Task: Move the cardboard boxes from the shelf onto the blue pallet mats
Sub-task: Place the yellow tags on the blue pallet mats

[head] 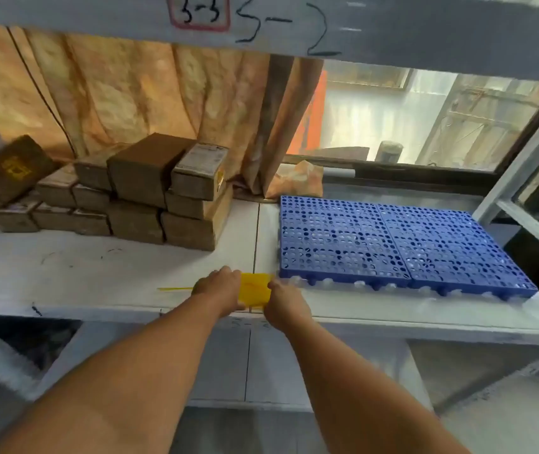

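Several brown cardboard boxes (150,191) are stacked at the back left of the white shelf (81,276); one more box (2,175) leans tilted at the far left. Two blue perforated pallet mats (395,247) lie side by side on the right of the shelf, with nothing on them. At the shelf's front edge, my left hand (220,288) and my right hand (282,301) both grip a flat yellow plastic piece (255,290) between them. A thin yellow strip sticks out to the left of my left hand.
An orange patterned curtain (150,93) hangs behind the boxes. A window (425,116) and a grey metal upright (523,165) stand at the right. The beam above (261,21) carries handwritten labels. A crumpled bag (300,181) lies behind the mats.
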`<state>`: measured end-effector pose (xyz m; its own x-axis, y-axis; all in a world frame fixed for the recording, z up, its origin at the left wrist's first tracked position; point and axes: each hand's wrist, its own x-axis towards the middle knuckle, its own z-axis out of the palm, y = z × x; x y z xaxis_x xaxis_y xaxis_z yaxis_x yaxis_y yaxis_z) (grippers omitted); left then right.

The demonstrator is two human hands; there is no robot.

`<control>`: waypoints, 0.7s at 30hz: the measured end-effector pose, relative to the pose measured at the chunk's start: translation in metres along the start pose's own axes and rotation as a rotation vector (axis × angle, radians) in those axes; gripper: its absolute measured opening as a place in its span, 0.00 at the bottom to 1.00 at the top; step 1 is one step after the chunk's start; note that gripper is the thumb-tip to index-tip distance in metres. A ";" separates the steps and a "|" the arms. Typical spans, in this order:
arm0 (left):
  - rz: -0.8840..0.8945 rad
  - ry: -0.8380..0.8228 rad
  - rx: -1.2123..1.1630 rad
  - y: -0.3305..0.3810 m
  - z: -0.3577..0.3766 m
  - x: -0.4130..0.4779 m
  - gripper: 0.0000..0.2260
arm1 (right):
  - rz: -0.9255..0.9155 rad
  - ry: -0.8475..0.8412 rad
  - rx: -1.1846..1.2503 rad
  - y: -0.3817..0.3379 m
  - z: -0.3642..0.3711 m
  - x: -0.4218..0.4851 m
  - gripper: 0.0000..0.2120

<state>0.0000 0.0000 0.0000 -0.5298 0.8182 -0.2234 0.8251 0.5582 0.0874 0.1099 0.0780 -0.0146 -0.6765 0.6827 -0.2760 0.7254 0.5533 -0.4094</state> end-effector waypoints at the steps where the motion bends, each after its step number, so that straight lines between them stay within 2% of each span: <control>1: -0.011 -0.039 -0.002 0.005 0.002 0.010 0.32 | 0.012 -0.001 0.013 0.005 0.001 0.010 0.21; 5: -0.018 -0.174 -0.018 0.011 0.009 0.039 0.42 | 0.004 -0.005 0.043 0.012 0.003 0.041 0.22; 9: -0.020 -0.242 -0.010 0.004 0.011 0.055 0.47 | 0.000 -0.008 0.051 0.011 0.005 0.063 0.19; 13: -0.006 -0.207 0.049 0.002 0.008 0.062 0.44 | 0.041 -0.019 0.047 0.003 0.007 0.070 0.17; 17: 0.034 -0.211 0.144 0.006 0.001 0.065 0.33 | 0.091 -0.062 0.072 -0.004 0.007 0.072 0.17; 21: 0.068 -0.220 0.169 0.007 -0.005 0.067 0.34 | 0.104 -0.115 0.054 -0.004 0.003 0.072 0.19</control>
<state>-0.0310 0.0594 -0.0099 -0.4324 0.7929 -0.4294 0.8880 0.4571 -0.0501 0.0576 0.1233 -0.0352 -0.6108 0.6739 -0.4156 0.7863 0.4545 -0.4186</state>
